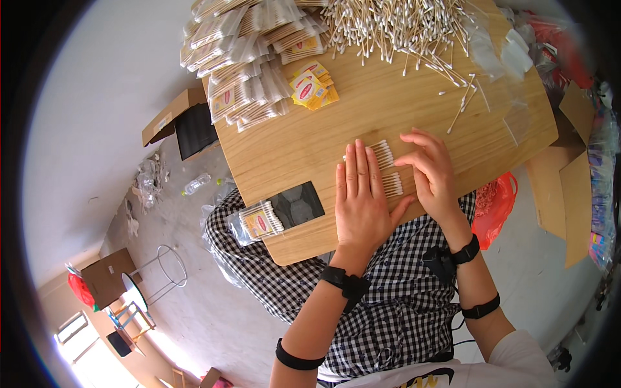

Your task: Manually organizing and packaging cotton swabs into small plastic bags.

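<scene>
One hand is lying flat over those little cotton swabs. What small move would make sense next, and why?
Perhaps the right hand could gently nudge the cotton swabs closer together. It sits right beside their exposed tips, the left hand lies flat across part of them, and they seem to show as two clusters with a gap between.
</scene>
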The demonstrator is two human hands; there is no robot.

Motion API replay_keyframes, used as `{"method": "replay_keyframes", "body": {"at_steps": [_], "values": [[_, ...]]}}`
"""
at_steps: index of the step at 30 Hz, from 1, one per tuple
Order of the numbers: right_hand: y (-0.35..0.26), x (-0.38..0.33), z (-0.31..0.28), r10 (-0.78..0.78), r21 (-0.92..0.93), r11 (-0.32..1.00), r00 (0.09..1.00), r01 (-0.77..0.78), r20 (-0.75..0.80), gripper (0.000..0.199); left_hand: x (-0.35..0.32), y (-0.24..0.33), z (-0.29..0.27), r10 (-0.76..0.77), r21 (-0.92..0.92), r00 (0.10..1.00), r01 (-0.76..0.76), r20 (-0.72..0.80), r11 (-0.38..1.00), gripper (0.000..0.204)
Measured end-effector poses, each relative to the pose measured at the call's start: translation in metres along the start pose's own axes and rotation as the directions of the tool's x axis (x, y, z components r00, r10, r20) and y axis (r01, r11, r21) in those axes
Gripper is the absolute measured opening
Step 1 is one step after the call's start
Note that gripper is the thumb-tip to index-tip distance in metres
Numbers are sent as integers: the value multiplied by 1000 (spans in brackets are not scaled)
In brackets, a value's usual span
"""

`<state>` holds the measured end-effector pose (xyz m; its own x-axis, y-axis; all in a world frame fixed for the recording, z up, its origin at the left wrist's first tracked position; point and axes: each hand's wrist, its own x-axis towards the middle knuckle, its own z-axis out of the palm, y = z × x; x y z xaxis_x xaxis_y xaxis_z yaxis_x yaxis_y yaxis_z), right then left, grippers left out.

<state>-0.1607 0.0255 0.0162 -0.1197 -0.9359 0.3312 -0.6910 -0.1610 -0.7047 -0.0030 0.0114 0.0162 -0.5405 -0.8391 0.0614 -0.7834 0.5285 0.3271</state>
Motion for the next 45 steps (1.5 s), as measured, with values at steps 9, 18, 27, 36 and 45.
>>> {"method": "replay_keyframes", "body": {"at_steps": [9, 18, 27, 36, 45], "values": [[0, 1, -1, -51, -89, 994, 998, 55, 44, 24, 1, 0, -2, 3, 4, 1000, -3, 0, 1000, 99], [0, 14, 10, 87, 88, 993, 993, -80, -81, 24, 0, 0, -1, 0, -7, 1000, 0, -1, 1000, 102], [3, 14, 11, -31, -46, 999, 999, 29, -38, 24, 0, -1, 0, -2, -18, 1000, 2, -3, 1000, 101], [3, 15, 12, -1, -34, 999, 998, -1, -61, 23, 0, 0, 0, -4, -24, 1000, 4, -4, 1000, 101], [1, 15, 12, 59, 35, 998, 997, -57, -54, 15, 0, 0, 0, -8, -36, 1000, 8, -7, 999, 100]]}}
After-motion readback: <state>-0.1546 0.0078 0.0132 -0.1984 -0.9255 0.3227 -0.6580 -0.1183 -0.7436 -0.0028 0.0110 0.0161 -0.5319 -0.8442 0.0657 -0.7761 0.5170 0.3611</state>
